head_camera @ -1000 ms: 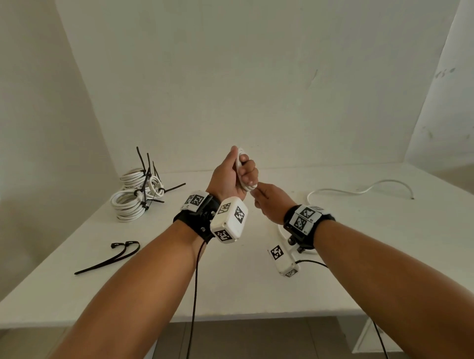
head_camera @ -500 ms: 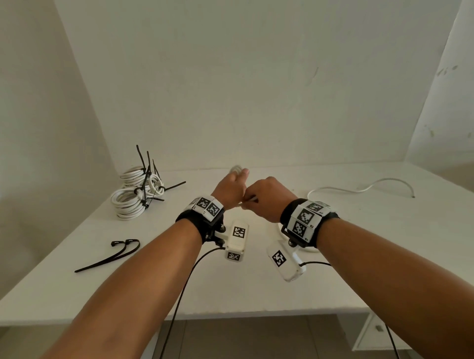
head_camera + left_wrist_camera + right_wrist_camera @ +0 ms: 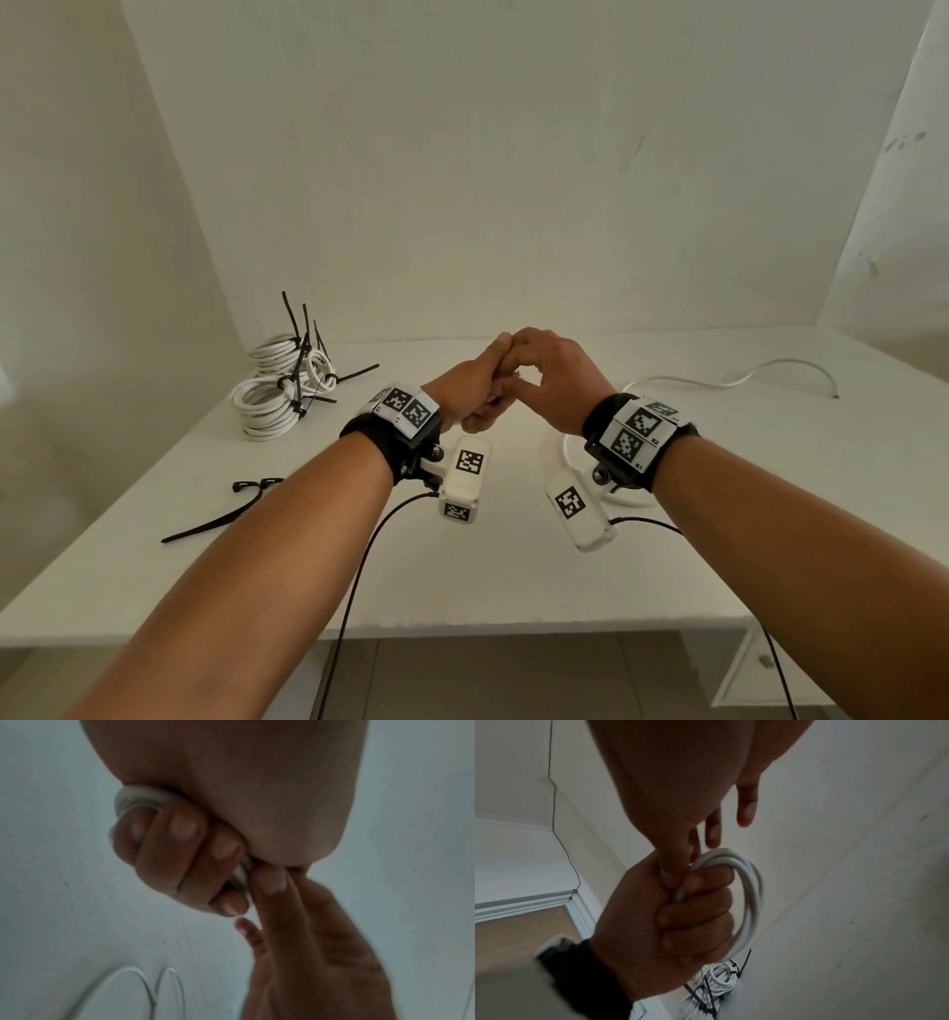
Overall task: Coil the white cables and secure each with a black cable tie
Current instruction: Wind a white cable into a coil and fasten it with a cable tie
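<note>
A white worktop [image 3: 513, 575] fills a corner of plain, off-white walls [image 3: 462, 180], the right-hand one marked with a few dark scuffs, and tiled floor shows below the front edge. Above the middle of the worktop the person's left hand [image 3: 470, 383] is closed in a fist around a small coil of white cable [image 3: 746, 894], its fingers curled through the loops, which stick out past the knuckles in the right wrist view. The right hand [image 3: 552, 380] touches the left from the side, thumb and forefinger pinching the cable strand where it leaves the fist while the other fingers hang loose and spread. The free length of the same cable [image 3: 739, 377] trails across the worktop to the right in a long arc, with another loop lying under the right wrist. At the back left, near the corner, sits a stack of finished coils [image 3: 280, 393] bound with black ties whose tails poke upward and sideways. Nearer the front left lie loose black cable ties [image 3: 221, 511], flat on the worktop and well apart from the stack. Both wrists wear black bands with checkered markers and white camera units [image 3: 464, 478]. The right wrist view also catches white door trim and a thin wire running down the wall
</note>
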Tool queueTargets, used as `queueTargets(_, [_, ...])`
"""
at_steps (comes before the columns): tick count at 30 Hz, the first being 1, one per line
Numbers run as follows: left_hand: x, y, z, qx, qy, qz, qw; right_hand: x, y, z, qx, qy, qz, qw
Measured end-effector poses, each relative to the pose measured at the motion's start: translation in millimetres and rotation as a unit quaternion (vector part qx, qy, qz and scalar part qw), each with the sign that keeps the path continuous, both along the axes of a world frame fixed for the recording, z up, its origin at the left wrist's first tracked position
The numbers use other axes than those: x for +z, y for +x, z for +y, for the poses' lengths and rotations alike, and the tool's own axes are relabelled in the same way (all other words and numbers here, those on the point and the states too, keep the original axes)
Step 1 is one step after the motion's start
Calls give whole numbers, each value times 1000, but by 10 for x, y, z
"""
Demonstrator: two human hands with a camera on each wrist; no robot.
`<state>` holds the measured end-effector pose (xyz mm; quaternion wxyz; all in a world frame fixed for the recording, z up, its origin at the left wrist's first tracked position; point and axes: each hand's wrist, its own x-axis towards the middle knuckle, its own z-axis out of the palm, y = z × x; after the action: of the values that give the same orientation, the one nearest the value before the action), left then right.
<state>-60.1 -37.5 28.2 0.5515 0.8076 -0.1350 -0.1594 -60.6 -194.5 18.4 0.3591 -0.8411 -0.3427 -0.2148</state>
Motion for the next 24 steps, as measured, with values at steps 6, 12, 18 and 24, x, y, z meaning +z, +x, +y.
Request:
queueTargets(6, [23, 20, 44, -42, -131, 92, 986, -27, -6, -53, 80, 66, 10, 995])
queueTargets(12, [2, -3, 59, 62, -50, 37, 996, -89, 42, -120, 71, 33, -61, 995])
queueTargets(18, [22, 19, 22, 141, -110, 55, 982, -160, 97, -55, -20, 54, -106, 993])
queueTargets(24, [-7, 44, 125, 148, -295, 140, 934, -202, 126, 33, -81, 110, -36, 990])
